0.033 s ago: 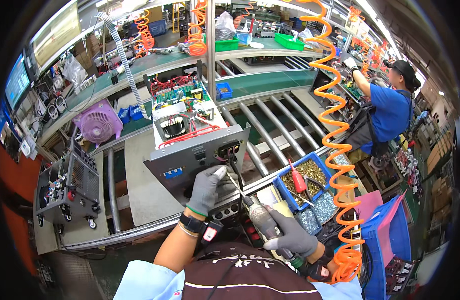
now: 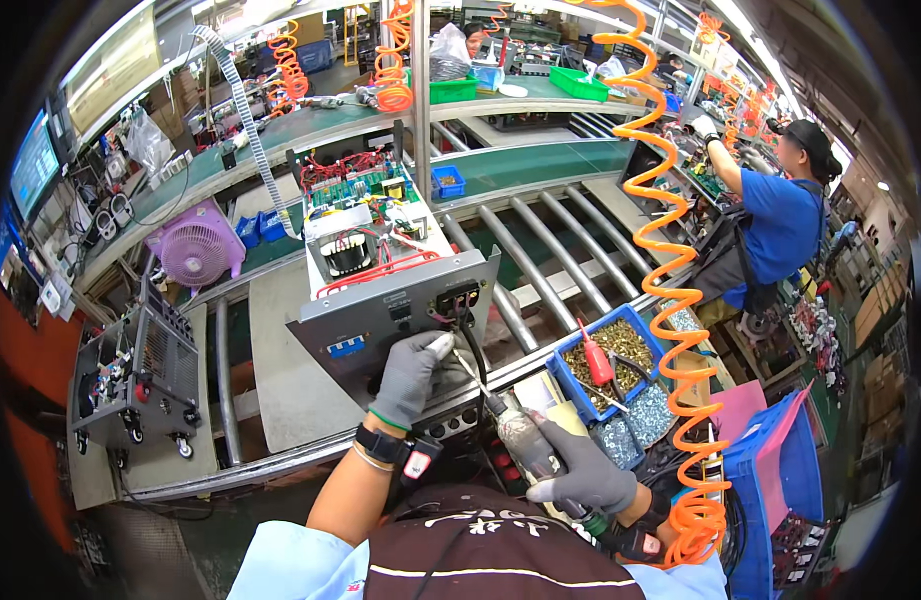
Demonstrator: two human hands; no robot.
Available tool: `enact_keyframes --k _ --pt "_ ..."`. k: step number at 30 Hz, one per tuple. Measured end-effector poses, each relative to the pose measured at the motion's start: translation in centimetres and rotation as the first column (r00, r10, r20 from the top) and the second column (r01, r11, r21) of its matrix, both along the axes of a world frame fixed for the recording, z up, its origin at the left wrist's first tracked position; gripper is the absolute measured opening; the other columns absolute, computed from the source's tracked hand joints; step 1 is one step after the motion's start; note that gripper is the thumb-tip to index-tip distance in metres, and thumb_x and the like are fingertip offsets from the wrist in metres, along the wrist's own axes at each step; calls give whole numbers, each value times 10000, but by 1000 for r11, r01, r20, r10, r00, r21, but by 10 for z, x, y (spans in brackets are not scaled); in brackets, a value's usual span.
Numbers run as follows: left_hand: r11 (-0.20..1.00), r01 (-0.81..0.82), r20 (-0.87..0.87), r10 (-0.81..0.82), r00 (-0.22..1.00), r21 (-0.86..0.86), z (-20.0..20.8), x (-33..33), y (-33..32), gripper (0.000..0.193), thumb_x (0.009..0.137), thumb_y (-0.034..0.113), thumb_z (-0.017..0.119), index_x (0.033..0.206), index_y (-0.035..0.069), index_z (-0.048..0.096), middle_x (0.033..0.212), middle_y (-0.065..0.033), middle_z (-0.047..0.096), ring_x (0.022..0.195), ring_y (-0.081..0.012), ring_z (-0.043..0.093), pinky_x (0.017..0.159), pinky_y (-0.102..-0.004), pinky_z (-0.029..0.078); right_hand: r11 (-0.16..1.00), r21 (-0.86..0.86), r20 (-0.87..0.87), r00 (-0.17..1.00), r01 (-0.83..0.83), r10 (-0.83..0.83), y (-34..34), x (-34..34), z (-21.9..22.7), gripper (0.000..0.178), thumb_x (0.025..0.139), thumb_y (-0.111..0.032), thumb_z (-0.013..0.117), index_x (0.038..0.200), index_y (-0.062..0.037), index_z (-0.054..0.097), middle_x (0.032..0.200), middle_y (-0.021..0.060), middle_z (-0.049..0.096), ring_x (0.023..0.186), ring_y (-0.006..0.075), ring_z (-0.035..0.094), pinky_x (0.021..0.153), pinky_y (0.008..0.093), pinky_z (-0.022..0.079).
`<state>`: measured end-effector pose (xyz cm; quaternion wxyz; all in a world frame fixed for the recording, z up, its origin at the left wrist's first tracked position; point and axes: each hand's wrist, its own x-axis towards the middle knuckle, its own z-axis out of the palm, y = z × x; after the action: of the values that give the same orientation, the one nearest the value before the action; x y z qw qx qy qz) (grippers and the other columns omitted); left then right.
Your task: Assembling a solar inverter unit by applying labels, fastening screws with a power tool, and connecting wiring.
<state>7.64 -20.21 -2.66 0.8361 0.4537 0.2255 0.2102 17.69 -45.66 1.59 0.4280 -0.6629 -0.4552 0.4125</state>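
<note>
Barely anything has moved since the earlier frame: the upper loops of the orange coiled hose have swayed slightly leftward, and the hands look almost unchanged. From beside the line, I see the right hand in its gray glove, its grip wrapped around the body of a power driver, which slants up and leftward toward the lower right part of a gray metal panel. The left hand, gloved too, is up against that panel near the driver's tip; its fingertips are partly hidden, so I cannot tell whether its grip pinches anything. A black cable hangs just beside it. The panel stands in front of exposed circuitry and red wires, with the roller conveyor to the right. Near the driver sits a blue bin of brass-colored screws, a red-handled tool lying across it. Farther right, a co-worker in a blue shirt faces another unit.
</note>
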Motion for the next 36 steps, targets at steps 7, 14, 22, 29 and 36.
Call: enact_keyframes --k 7,14,22,29,36 --pt "901 259 -219 -190 957 348 12 -4 11 231 921 236 549 838 29 609 605 -19 591 476 -67 512 425 -183 356 976 -198 73 992 -88 104 2 3 15 1008 641 -329 763 1415 43 236 1219 201 526 1131 267 508 974 319 364" --pt "990 38 157 -17 988 -136 -19 8 -8 327 961 310 481 997 -2 572 523 6 465 400 -93 360 398 -229 301 996 50 -351 935 71 -49 3 -6 -29 992 623 -257 749 1432 18 245 1275 139 498 1167 200 461 995 301 336" --pt "752 -448 -56 537 842 483 -29 36 -6 255 824 245 692 883 -1 660 646 -79 627 524 -126 570 504 -264 443 977 126 -330 936 172 -122 8 -6 -1 1017 592 -251 757 1423 46 251 1296 128 480 1188 182 449 1015 284 316" --pt "210 -414 181 664 726 886 -18 38 -10 170 799 213 665 826 45 659 669 -151 621 600 -297 619 549 -359 467 986 101 -247 964 130 -102 9 -6 10 1011 607 -248 766 1421 52 246 1350 154 442 1259 210 407 1058 311 279" --pt "-7 -267 210 636 743 964 -21 38 -6 97 764 167 625 769 81 580 616 -124 572 572 -318 583 514 -415 450 994 50 -187 979 96 -85 19 -5 10 986 628 -251 756 1420 49 252 1354 170 438 1270 223 397 1062 313 273"
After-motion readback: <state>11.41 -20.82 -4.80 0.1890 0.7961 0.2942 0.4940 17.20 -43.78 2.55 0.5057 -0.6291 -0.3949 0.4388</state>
